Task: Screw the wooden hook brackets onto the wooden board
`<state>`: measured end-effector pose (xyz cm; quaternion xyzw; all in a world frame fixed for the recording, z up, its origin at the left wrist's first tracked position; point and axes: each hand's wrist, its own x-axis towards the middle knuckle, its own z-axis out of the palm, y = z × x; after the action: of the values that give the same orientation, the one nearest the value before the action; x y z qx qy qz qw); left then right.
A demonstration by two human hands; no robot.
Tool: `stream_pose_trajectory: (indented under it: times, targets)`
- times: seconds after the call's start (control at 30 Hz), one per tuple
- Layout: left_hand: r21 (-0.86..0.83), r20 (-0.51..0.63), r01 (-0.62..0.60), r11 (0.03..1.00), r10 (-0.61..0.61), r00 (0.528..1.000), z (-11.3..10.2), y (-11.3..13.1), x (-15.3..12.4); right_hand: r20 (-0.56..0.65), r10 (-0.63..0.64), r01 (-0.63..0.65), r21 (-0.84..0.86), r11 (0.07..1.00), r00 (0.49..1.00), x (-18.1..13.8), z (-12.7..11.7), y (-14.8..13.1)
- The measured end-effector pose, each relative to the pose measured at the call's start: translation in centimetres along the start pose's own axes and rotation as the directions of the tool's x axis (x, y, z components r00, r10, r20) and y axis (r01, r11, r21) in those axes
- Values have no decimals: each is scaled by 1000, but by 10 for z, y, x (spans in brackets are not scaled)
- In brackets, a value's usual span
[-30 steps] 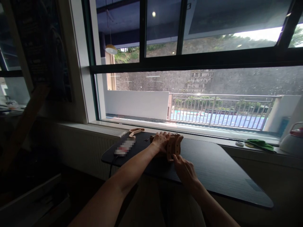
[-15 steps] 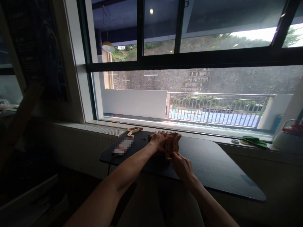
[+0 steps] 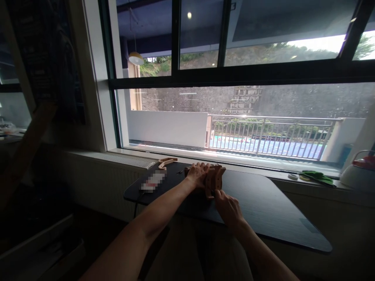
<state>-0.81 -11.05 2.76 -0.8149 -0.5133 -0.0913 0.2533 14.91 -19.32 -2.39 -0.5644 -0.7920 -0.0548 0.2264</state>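
The left hand [image 3: 198,175] is clamped over the frame [image 3: 217,178], which lies on the table [image 3: 263,207] under and just right of it. The right hand [image 3: 227,206] curls at the frame's near edge; its grip I cannot tell. A curved piece [image 3: 166,163] lies beyond, left of both hands.

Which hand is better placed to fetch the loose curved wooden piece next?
Probably the left hand: it rests on the brown wooden assembly, nearer the curved wooden piece. The right hand is farther off, at the assembly's near edge.
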Motion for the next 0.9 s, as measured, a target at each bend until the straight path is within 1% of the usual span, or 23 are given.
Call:
stream_pose_trajectory:
  times: [0.07, 0.17, 0.27, 0.37, 0.47, 0.6, 0.67, 0.77, 0.9]
  targets:
    - [-5, 2, 0, 1000, 0, 1000, 0, 0, -1, 0, 18, -18, 16, 1000, 1000, 1, 3, -1]
    - [-12, 5, -1, 1000, 1, 1000, -1, 1, -2, -12, 109, -108, 66, 992, 994, 3, 9, 1]
    - [-15, 7, 3, 1000, -3, 1000, -4, 2, -2, 9, 192, -191, 133, 972, 981, 7, 16, 8]
    - [-15, 2, 8, 1000, -8, 1000, -5, 3, -2, 40, 207, -210, 193, 958, 978, 10, 17, 13]
    - [-14, -5, 8, 1000, -8, 1000, -4, 4, -2, 26, 166, -167, 254, 953, 986, 11, 13, 16]
    - [-22, -10, -1, 1000, 1, 1000, -3, 5, -1, -22, 70, -61, 299, 952, 997, 5, 0, 16]
    - [-28, -15, -6, 1000, 6, 1000, -3, 6, -1, -42, 29, -17, 276, 961, 999, -2, -6, 15]
    - [-34, -27, -11, 999, 10, 1000, -4, 7, -1, -57, -15, 25, 195, 980, 998, -8, -13, 13]
    - [-24, -34, -4, 1000, 3, 999, -5, 8, -1, -69, -69, 74, 82, 994, 995, -6, -16, 13]
